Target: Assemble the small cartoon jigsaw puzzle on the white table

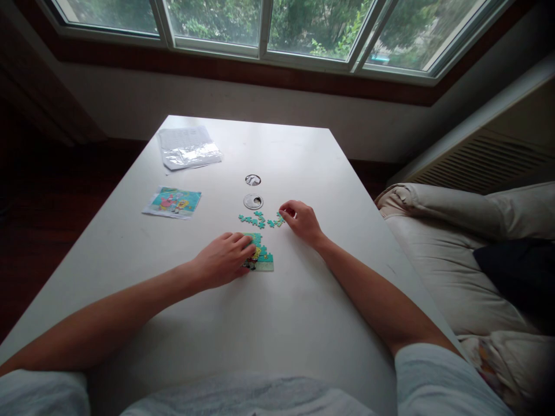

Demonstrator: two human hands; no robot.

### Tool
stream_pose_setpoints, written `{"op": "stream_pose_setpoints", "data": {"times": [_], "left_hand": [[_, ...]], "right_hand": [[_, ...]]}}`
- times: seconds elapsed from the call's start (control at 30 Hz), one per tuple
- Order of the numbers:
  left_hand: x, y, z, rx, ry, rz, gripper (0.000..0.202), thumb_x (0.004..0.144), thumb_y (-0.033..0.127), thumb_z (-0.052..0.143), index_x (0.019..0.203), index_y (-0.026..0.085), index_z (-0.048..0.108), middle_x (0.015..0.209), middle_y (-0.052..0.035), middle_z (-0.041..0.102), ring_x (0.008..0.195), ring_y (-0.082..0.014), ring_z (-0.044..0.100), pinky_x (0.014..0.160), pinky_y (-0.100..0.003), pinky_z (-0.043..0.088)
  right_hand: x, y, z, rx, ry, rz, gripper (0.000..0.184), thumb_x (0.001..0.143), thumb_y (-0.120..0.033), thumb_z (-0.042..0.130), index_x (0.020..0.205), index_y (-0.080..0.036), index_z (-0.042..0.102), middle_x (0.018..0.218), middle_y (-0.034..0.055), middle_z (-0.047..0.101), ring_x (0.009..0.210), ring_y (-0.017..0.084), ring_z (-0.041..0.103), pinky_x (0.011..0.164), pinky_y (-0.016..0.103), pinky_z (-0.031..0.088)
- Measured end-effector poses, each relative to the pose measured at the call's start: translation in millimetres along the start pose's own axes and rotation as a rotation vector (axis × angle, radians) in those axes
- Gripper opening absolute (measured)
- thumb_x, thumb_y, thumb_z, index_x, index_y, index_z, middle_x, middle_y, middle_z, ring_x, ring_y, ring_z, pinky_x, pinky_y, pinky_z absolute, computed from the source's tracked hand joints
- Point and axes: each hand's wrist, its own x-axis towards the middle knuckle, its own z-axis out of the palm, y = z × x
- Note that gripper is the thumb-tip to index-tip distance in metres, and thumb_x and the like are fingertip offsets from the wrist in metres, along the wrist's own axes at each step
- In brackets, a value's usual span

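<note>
A partly joined jigsaw puzzle [265, 264] in teal and yellow lies flat on the white table [299, 323]. Over its left side rests my left hand [223, 257], fingers stretched and thumb apart, hiding that part of it. Several loose teal puzzle pieces [254, 220] are scattered just beyond the puzzle. At the right end of these pieces is my right hand [301, 221], thumb and forefinger pinched at a puzzle piece [281, 214] that is partly hidden by the fingertips.
A picture sheet [176, 203] with cartoon figures lies on the left, below a clear plastic sleeve of papers [189, 148]. Two round metal lids or discs [253, 201] sit beyond the pieces. A cream sofa [433, 254] stands to the right, windows [217, 23] ahead.
</note>
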Motion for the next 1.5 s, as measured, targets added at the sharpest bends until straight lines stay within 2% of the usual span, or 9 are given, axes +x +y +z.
{"op": "stream_pose_setpoints", "data": {"times": [0.2, 0.37, 0.5, 0.6, 0.87, 1.13, 1.5], "left_hand": [[-1.7, -4.8, 3.5, -0.017, 0.009, -0.003, 0.054, 0.090, 0.043, 0.067, 0.137, 0.022, 0.050, 0.137, -0.0124, 0.056, 0.118, -0.0284, 0.055, 0.096, -0.040, 0.045], [-2.6, -7.5, 3.4, -0.030, 0.006, 0.010, 0.053, 0.090, 0.042, 0.066, 0.136, 0.022, 0.052, 0.147, -0.0109, 0.051, 0.118, -0.0273, 0.054, 0.098, -0.039, 0.043], [-2.4, -8.4, 3.7, -0.033, 0.007, 0.024, 0.053, 0.089, 0.043, 0.067, 0.136, 0.023, 0.052, 0.150, -0.0089, 0.050, 0.118, -0.0265, 0.055, 0.098, -0.039, 0.043], [-1.9, -8.9, 3.5, -0.029, 0.009, 0.025, 0.053, 0.089, 0.043, 0.068, 0.135, 0.022, 0.053, 0.150, -0.0076, 0.051, 0.116, -0.0265, 0.055, 0.097, -0.039, 0.043], [-2.2, -10.0, 1.8, -0.008, 0.007, -0.010, 0.050, 0.088, 0.043, 0.068, 0.132, 0.022, 0.055, 0.147, -0.0081, 0.054, 0.115, -0.0276, 0.056, 0.095, -0.040, 0.044], [-2.1, -12.7, 2.0, -0.023, 0.009, -0.027, 0.052, 0.086, 0.041, 0.071, 0.132, 0.023, 0.055, 0.147, -0.0091, 0.054, 0.118, -0.0277, 0.056, 0.098, -0.039, 0.044], [-2.2, -12.6, 3.2, -0.044, 0.007, -0.021, 0.051, 0.087, 0.039, 0.070, 0.132, 0.022, 0.055, 0.149, -0.0095, 0.052, 0.130, -0.0270, 0.052, 0.104, -0.039, 0.042]], "right_hand": [[2.8, 6.5, -1.8, -0.017, -0.060, 0.001, 0.012, 0.089, -0.026, 0.061, 0.089, -0.020, 0.071, 0.078, 0.0029, 0.067, 0.074, 0.017, 0.057, 0.074, 0.032, 0.043], [1.9, 7.6, 0.4, -0.042, -0.145, -0.116, 0.015, 0.091, -0.022, 0.060, 0.097, -0.022, 0.074, 0.085, 0.0048, 0.067, 0.081, 0.019, 0.057, 0.082, 0.034, 0.042], [-1.2, 3.7, 1.7, -0.140, -0.250, -0.204, 0.020, 0.090, -0.026, 0.066, 0.109, -0.026, 0.075, 0.096, 0.0063, 0.067, 0.093, 0.022, 0.055, 0.088, 0.036, 0.039], [-2.7, 0.8, 1.5, -0.200, -0.281, -0.234, 0.022, 0.091, -0.029, 0.067, 0.112, -0.028, 0.074, 0.102, 0.0071, 0.066, 0.096, 0.023, 0.053, 0.089, 0.036, 0.037], [-5.2, -7.5, 0.9, -0.281, -0.302, -0.284, 0.018, 0.094, -0.027, 0.063, 0.109, -0.026, 0.073, 0.104, 0.0084, 0.066, 0.100, 0.025, 0.052, 0.090, 0.039, 0.035], [-6.6, -14.8, 2.6, -0.239, -0.341, -0.238, 0.015, 0.089, -0.026, 0.068, 0.104, -0.024, 0.069, 0.106, 0.0080, 0.065, 0.101, 0.025, 0.053, 0.089, 0.038, 0.036], [-10.5, -18.3, 3.5, -0.257, -0.277, -0.230, 0.012, 0.090, -0.031, 0.067, 0.100, -0.024, 0.068, 0.102, 0.0073, 0.064, 0.099, 0.025, 0.052, 0.090, 0.038, 0.036]]}}
